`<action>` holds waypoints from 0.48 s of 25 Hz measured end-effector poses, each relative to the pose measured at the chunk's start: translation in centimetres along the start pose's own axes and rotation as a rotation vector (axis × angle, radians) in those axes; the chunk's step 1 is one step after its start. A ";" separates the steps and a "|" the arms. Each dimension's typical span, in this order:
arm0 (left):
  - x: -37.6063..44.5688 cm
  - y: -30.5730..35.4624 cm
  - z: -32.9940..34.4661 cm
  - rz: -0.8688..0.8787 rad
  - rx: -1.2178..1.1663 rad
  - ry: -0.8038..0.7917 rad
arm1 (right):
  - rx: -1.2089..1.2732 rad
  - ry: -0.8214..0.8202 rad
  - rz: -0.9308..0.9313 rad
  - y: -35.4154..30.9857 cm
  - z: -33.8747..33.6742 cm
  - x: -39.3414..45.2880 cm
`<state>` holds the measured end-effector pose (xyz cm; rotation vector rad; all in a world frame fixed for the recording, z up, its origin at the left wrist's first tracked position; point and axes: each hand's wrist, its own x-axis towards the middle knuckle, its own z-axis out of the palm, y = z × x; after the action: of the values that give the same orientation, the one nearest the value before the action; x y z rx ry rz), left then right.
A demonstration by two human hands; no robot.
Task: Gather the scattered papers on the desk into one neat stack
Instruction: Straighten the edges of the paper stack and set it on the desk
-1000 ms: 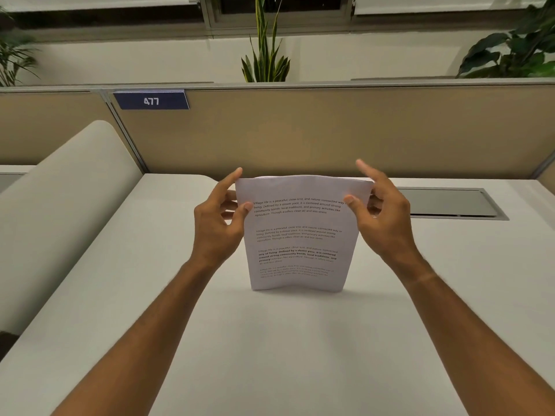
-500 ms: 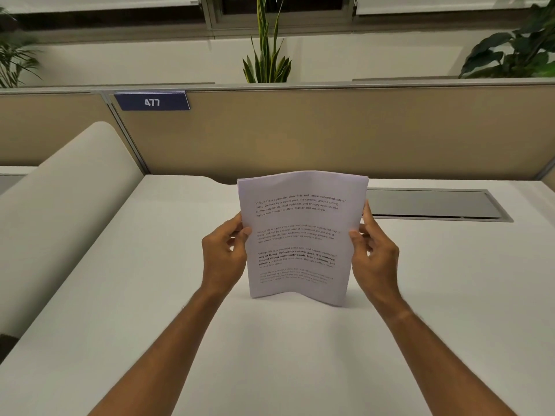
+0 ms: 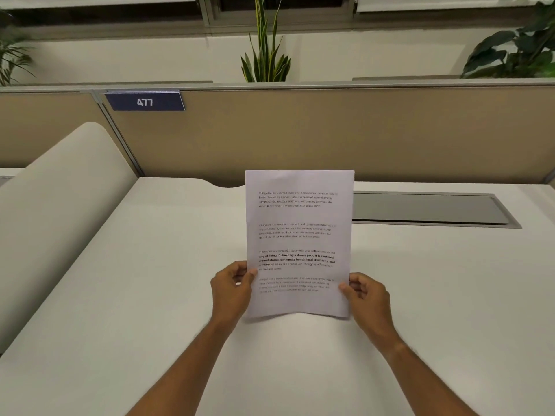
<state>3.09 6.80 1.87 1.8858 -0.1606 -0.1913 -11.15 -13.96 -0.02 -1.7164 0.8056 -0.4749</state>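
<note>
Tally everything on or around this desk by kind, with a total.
Paper stack, held upright in both hands: 1
Hands: 2, left hand, right hand
Potted plants behind the partition: 3
Number sign reading 477: 1
Grey cable hatch in the desk: 1
Total: 8

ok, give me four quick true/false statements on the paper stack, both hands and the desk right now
1. Both hands hold the paper stack. True: left hand and right hand grip its lower side edges.
2. The stack lies flat on the desk. False: it is held upright.
3. The partition sign reads 477. True.
4. Loose sheets are scattered across the desk. False: none visible outside the stack.
</note>
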 end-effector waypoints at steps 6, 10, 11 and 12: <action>3.7 0.5 0.9 -0.213 -0.007 0.034 | -0.041 -0.022 0.131 -0.8 0.8 4.1; 7.4 0.8 1.7 -0.277 0.059 0.051 | -0.008 -0.028 0.254 -1.8 1.9 7.1; 8.3 0.8 2.0 -0.289 0.073 0.046 | -0.005 -0.028 0.280 -1.9 2.3 7.8; 9.2 0.7 2.2 -0.299 0.084 0.040 | 0.005 -0.029 0.306 -1.9 2.7 8.5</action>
<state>11.60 2.62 1.40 1.9901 0.1441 -0.3544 -3.03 -18.03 0.21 -1.5568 1.0239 -0.2423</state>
